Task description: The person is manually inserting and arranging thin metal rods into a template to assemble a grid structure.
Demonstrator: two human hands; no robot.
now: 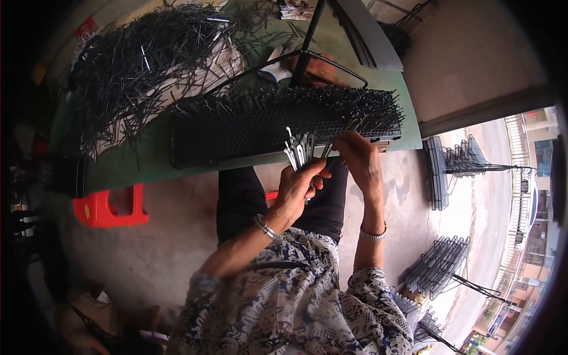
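Observation:
My left hand (297, 186) is closed around a bundle of slim silver metal strips (300, 149), their looped or slotted ends fanning upward. Close by on the right, my right hand (361, 163) has its fingers pinched together at the front edge of a black perforated rack (236, 139). What those fingertips hold is too small to make out. Many thin dark pieces (361, 106) stand upright in the rack, thickest along its far side and right end.
A large heap of thin dark metal pieces (142, 65) lies on cloth on the green table (127, 177). A black frame (305, 44) rises behind the rack. A red plastic stool (112, 207) stands below at left; racks of wire parts (441, 266) stand at right.

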